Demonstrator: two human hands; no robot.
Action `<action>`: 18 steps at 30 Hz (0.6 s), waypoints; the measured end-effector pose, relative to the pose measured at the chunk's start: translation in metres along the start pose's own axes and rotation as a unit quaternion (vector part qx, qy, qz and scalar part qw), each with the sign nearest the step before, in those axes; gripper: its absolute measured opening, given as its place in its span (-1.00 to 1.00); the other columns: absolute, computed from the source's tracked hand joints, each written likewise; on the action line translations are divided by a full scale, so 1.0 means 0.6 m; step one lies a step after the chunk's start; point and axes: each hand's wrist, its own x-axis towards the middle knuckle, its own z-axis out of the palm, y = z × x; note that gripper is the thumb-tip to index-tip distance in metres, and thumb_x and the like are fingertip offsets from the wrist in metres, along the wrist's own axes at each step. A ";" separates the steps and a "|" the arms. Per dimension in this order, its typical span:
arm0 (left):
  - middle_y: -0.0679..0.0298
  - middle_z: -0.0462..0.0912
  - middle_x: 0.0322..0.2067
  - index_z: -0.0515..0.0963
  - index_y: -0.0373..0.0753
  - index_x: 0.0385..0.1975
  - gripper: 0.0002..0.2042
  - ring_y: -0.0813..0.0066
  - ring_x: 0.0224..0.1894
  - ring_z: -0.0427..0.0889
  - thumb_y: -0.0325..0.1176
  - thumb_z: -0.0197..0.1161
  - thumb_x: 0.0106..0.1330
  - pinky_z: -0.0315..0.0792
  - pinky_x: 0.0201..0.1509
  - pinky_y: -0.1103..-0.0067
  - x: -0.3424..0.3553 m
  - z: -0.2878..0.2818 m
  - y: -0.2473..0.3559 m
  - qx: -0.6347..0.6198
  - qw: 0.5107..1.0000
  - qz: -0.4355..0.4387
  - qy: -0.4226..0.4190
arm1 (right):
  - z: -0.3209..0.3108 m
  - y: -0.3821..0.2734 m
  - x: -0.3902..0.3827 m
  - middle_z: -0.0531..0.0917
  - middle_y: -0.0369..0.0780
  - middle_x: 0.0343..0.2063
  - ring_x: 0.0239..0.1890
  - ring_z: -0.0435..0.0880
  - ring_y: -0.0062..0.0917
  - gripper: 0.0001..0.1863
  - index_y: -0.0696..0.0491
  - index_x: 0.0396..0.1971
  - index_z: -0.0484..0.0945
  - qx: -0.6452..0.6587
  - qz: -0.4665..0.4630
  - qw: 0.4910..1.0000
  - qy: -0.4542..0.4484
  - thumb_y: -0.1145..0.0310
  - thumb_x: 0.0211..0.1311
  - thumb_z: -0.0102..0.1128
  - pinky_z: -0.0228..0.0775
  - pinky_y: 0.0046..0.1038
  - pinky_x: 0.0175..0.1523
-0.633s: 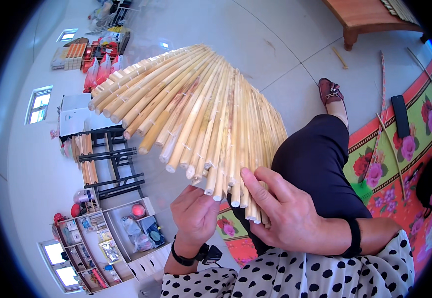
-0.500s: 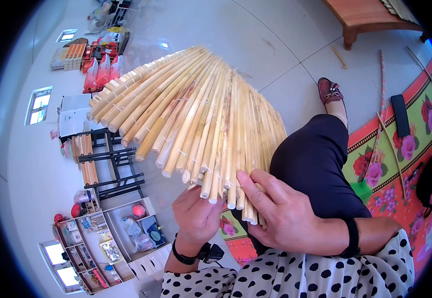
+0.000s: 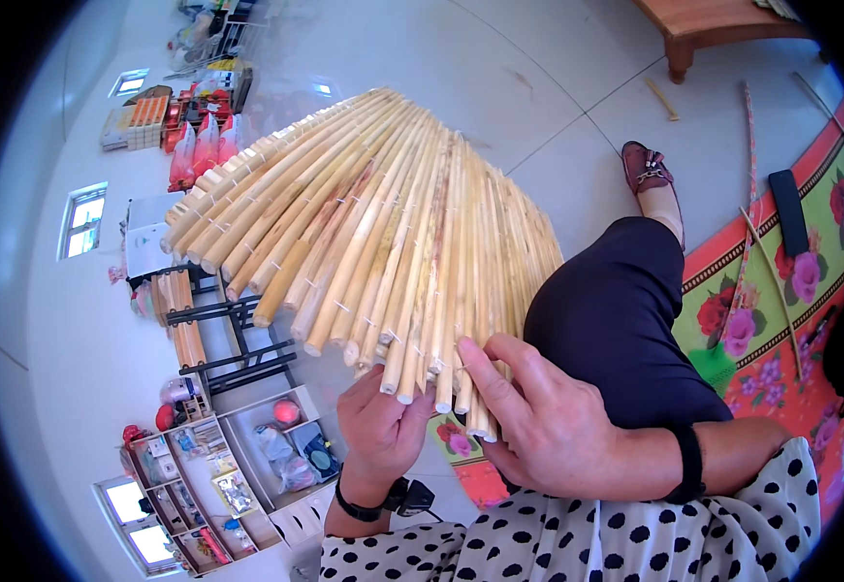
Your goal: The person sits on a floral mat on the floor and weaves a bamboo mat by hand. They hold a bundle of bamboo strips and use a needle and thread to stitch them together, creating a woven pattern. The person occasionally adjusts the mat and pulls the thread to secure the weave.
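A mat of pale yellow reed stalks point(image 3: 368, 223), tied side by side with thin white thread, fans out in front of me. Its far part curves down out of sight, and the cut ends face me. My left hand point(image 3: 380, 427) is closed under the near ends, its fingertips partly hidden by the stalks. From the right side, my right hand point(image 3: 550, 417) grips the near ends, thumb below and index finger along the outer stalks. Both wrists carry black bands.
On the right a flowered floor mat point(image 3: 722, 276) holds a black flat remote-like object point(image 3: 787, 218) and thin sticks point(image 3: 773, 286). A wooden table point(image 3: 732, 24) stands far right. To the left are shelves point(image 3: 184, 485), a black folded frame point(image 3: 233, 339) and red bags point(image 3: 206, 145).
The near stalk ends have shifted slightly left and spread a little. My left hand shows more clearly below them, while my right hand keeps its grip. The view has tilted slightly.
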 end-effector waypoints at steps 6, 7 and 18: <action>0.17 0.66 -0.47 0.62 -0.32 -0.34 -0.81 0.19 -0.46 0.64 -0.49 0.38 0.02 0.46 -0.42 0.46 0.028 -0.009 -0.014 0.032 0.996 0.063 -0.055 | -0.010 -0.004 0.000 0.39 -0.01 0.00 -0.16 0.62 -0.24 -0.13 0.29 0.25 0.24 0.004 0.016 1.000 0.005 0.37 -0.12 0.41 0.58 -0.41 -0.25; 0.17 0.67 -0.46 0.62 -0.32 -0.32 -0.79 0.19 -0.44 0.65 -0.47 0.39 0.01 0.48 -0.39 0.46 0.034 -0.009 -0.020 0.029 0.995 0.075 -0.066 | -0.011 -0.005 0.000 0.40 0.00 -0.01 -0.18 0.63 -0.23 -0.15 0.30 0.24 0.24 0.002 0.015 1.000 0.010 0.36 -0.10 0.41 0.58 -0.41 -0.26; 0.29 0.64 -0.40 0.60 -0.22 -0.44 -0.80 0.30 -0.33 0.67 -0.42 0.37 -0.13 0.55 -0.21 0.44 0.102 -0.012 -0.051 0.031 0.951 0.299 -0.077 | -0.002 -0.025 0.023 0.49 -0.21 -0.48 -0.60 0.55 -0.52 -0.45 0.38 -0.06 0.51 -0.188 -0.016 0.979 0.076 0.32 -0.04 0.34 0.45 -0.54 -0.57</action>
